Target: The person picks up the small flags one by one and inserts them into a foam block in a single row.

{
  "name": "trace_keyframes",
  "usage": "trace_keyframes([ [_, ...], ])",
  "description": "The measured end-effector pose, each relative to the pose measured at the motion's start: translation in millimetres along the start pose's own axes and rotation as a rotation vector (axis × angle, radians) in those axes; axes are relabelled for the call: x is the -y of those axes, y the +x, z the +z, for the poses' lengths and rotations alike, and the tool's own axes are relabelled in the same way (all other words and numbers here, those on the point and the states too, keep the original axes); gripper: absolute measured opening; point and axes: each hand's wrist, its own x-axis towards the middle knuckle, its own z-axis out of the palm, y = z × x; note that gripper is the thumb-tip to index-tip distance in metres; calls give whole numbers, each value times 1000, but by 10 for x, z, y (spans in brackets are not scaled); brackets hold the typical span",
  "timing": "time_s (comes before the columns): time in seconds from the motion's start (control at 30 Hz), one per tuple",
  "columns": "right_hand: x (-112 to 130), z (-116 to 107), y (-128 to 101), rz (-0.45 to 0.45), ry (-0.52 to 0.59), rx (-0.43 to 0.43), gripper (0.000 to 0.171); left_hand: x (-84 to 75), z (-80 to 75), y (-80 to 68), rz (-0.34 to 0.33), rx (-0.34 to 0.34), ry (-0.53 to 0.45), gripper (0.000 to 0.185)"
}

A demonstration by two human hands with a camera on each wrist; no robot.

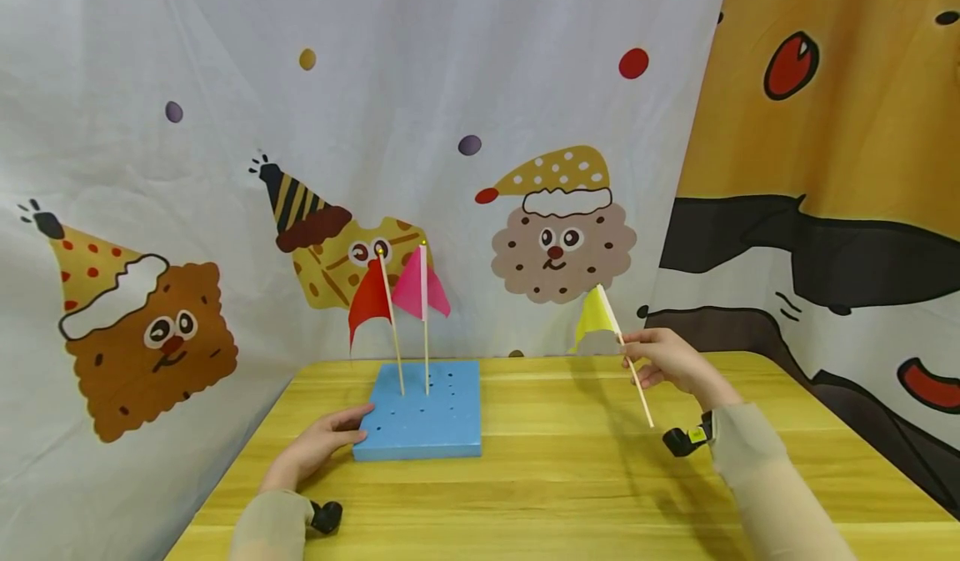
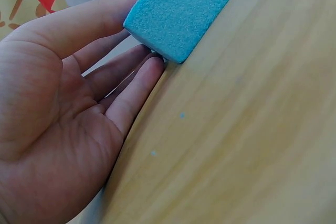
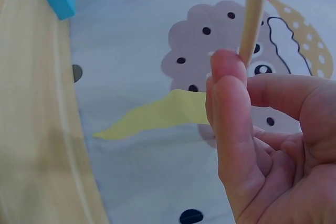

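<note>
The right hand [image 1: 660, 361] pinched the yellow flag [image 1: 600, 321] right of the blue foam block [image 1: 420, 415], its stick yet to meet a free hole; the left hand [image 1: 318, 448], fingers straight, steadied the block.

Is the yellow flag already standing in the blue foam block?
No, the right hand holds the yellow flag in the air, apart from the blue foam block.

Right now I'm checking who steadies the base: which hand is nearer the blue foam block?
Left. The left hand touches the blue foam block at its near-left corner; the right hand holds the yellow flag off to its right.
</note>
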Motion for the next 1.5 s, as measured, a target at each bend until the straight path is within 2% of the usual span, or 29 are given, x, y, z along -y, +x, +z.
trace_keyframes([
  [0.27,118,79,8,-53,-11,16,51,17,-13,-2,-6,0,12,60],
  [0.63,-68,446,121,-83,46,12,54,-4,-1,8,-5,-10,15,60],
  [0.93,-81,707,262,-145,58,16,53,19,19,17,-7,-31,1,60],
  [1.33,64,1129,479,-204,22,-100,50,7,20,-15,-7,-18,8,60],
  [1.5,133,1290,640,-240,21,-115,49,-9,23,-21,8,-29,18,61],
])
